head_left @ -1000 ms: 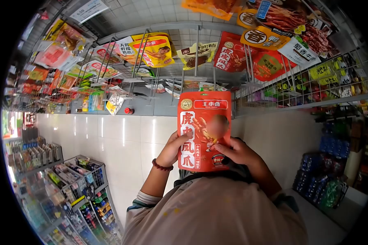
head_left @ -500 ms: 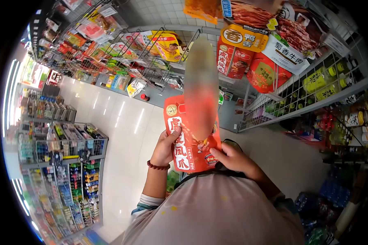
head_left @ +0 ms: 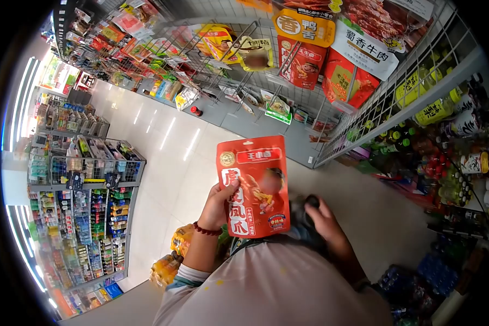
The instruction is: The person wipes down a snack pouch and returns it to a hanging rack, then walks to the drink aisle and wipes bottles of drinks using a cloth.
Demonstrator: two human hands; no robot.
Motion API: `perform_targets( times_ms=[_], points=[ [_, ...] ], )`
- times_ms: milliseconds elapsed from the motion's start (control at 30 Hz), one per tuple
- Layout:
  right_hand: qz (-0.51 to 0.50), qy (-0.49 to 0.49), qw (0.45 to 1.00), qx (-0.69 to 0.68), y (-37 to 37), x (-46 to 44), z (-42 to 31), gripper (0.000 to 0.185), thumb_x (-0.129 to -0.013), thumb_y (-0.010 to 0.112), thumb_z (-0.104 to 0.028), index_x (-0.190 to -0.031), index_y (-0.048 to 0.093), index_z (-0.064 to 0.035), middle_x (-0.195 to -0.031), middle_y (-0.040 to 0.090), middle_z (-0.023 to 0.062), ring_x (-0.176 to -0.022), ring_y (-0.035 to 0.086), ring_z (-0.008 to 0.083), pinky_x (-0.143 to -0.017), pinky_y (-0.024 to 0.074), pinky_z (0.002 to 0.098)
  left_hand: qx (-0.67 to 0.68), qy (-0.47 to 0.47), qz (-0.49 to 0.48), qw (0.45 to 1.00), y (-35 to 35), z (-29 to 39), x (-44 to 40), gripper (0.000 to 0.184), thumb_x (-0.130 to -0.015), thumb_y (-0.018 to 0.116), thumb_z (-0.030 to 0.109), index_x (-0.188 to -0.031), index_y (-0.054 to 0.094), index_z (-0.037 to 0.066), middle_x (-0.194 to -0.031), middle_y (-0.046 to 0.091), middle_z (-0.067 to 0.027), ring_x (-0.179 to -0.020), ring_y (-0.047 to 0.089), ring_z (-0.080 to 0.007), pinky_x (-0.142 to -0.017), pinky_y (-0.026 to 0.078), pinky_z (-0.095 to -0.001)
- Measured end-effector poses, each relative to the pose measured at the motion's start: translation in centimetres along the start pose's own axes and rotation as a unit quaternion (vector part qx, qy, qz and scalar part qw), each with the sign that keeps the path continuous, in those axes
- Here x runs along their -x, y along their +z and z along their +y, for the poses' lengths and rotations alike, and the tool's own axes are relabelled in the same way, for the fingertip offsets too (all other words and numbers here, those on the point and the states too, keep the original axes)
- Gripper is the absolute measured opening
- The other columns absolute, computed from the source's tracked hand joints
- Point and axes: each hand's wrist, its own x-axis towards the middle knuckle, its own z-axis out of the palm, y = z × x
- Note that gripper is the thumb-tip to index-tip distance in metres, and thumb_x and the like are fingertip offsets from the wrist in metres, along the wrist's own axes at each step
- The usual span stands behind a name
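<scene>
My left hand (head_left: 217,205) grips the left edge of a red snack pouch (head_left: 255,190), thumb on its front. The pouch is upright in front of my body, its printed front facing me. My right hand (head_left: 323,217) is off the pouch, to its right, fingers apart beside a dark shape near my waist. Above hang another red pouch (head_left: 303,63), an orange-yellow pouch (head_left: 304,26) and a white and red beef pouch (head_left: 370,41) on a wire rack.
A shelf unit with bottles (head_left: 439,108) stands at the right. At the left is a shelf with a wire basket (head_left: 95,168) on top. Yellow packs (head_left: 165,269) lie low by my left arm. Pale floor tiles (head_left: 168,163) run between the shelves.
My right hand has let go of the pouch and moved right. The pouch stays in my left hand. The view has turned, bringing the right-hand shelf and yellow packs further into sight.
</scene>
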Motion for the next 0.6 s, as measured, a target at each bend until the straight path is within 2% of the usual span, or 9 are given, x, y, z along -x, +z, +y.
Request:
perform_targets(
  times_ms=[33, 67, 133, 167, 200, 300, 367, 433, 600],
  points=[
    [0.065, 0.032, 0.991, -0.112, 0.9, -0.3, -0.7, 0.034, -0.099, 0.057, -0.014, -0.131, 0.056, -0.0021, -0.125, 0.063, 0.0063, -0.117, 0.058, 0.0159, -0.102, 0.0444, 0.0299, 0.001, 0.0, 0.001, 1.0, 0.9, -0.1, 0.6, 0.024, -0.104, 0.057, 0.022, -0.115, 0.063, 0.002, -0.104, 0.074, -0.0082, -0.086, 0.072, -0.0153, -0.077, 0.06, -0.0313],
    [0.088, -0.025, 0.988, -0.127, 1.9, -0.1, -2.1, 0.04, -0.1, 0.055, -0.018, -0.136, 0.054, -0.001, -0.126, 0.063, 0.0071, -0.115, 0.06, 0.0159, -0.099, 0.0466, 0.0295, -0.011, -0.01, 0.011, 1.0, 1.7, -0.3, 0.9, 0.024, -0.104, 0.057, 0.024, -0.113, 0.063, 0.002, -0.101, 0.074, -0.0068, -0.083, 0.071, -0.014, -0.075, 0.059, -0.0302],
    [0.062, -0.016, 0.99, -0.128, 1.1, -0.6, -0.4, 0.046, -0.104, 0.053, -0.024, -0.142, 0.05, 0.0006, -0.138, 0.057, 0.0089, -0.126, 0.052, 0.0174, -0.11, 0.0378, 0.0318, -0.031, -0.014, -0.004, 0.999, 2.2, -0.6, 0.6, 0.026, -0.104, 0.058, 0.029, -0.107, 0.065, 0.004, -0.095, 0.073, -0.0036, -0.077, 0.068, -0.0108, -0.07, 0.057, -0.0277],
    [0.051, -0.025, 0.99, -0.127, 1.4, -1.2, -0.2, 0.048, -0.104, 0.053, -0.025, -0.144, 0.048, 0.0013, -0.142, 0.055, 0.0097, -0.131, 0.049, 0.0183, -0.112, 0.035, 0.0325, -0.035, -0.019, -0.011, 0.999, 2.6, -0.6, 0.7, 0.031, -0.105, 0.057, 0.029, -0.114, 0.062, 0.0, -0.102, 0.073, -0.0077, -0.085, 0.071, -0.0127, -0.075, 0.059, -0.0287],
    [0.03, -0.03, 0.992, -0.121, 2.8, -0.8, -2.4, 0.052, -0.105, 0.052, -0.028, -0.147, 0.045, 0.0015, -0.148, 0.05, 0.0109, -0.137, 0.044, 0.019, -0.116, 0.0307, 0.0335, -0.027, -0.013, -0.017, 0.999, 2.6, -1.0, 0.6, 0.031, -0.105, 0.056, 0.03, -0.113, 0.062, 0.0, -0.101, 0.073, -0.0077, -0.084, 0.071, -0.0127, -0.075, 0.059, -0.0284],
    [-0.1, -0.083, 0.984, -0.123, 3.7, -1.7, -2.0, 0.048, -0.104, 0.057, -0.023, -0.144, 0.046, 0.0006, -0.138, 0.056, 0.007, -0.128, 0.05, 0.0152, -0.111, 0.0371, 0.0322, -0.015, 0.0, -0.014, 1.0, 2.7, -1.4, 1.0, 0.032, -0.106, 0.056, 0.03, -0.111, 0.063, -0.001, -0.099, 0.073, -0.0077, -0.082, 0.071, -0.0128, -0.074, 0.059, -0.028],
    [-0.08, -0.107, 0.991, -0.002, 3.9, -1.3, -0.8, 0.047, -0.1, 0.062, -0.013, -0.142, 0.047, 0.0004, -0.133, 0.058, 0.0057, -0.122, 0.054, 0.0137, -0.107, 0.0417, 0.0319, -0.041, -0.003, -0.008, 0.999, 2.2, -1.6, 1.5, 0.032, -0.105, 0.056, 0.03, -0.109, 0.064, -0.001, -0.097, 0.074, -0.0078, -0.08, 0.071, -0.0128, -0.072, 0.059, -0.0278],
    [-0.111, -0.095, 0.989, -0.02, 4.5, -0.9, -0.6, 0.048, -0.1, 0.063, -0.01, -0.143, 0.046, 0.0011, -0.135, 0.058, 0.0063, -0.123, 0.054, 0.0142, -0.107, 0.0419, 0.0318, -0.034, 0.014, 0.018, 0.999, 1.7, -2.7, 2.0, 0.032, -0.105, 0.058, 0.03, -0.107, 0.065, -0.001, -0.095, 0.073, -0.0073, -0.077, 0.071, -0.0124, -0.07, 0.059, -0.0274],
    [-0.103, -0.139, 0.985, 0.021, 6.2, -1.3, -0.6, 0.046, -0.1, 0.063, -0.01, -0.142, 0.048, 0.0017, -0.135, 0.06, 0.0076, -0.125, 0.054, 0.0142, -0.107, 0.0415, 0.031, -0.042, 0.043, 0.094, 0.994, 0.9, -3.5, 3.5, 0.03, -0.103, 0.061, 0.029, -0.101, 0.067, 0.0, -0.088, 0.073, -0.0048, -0.072, 0.068, -0.01, -0.064, 0.056, -0.0261]
  ],
)
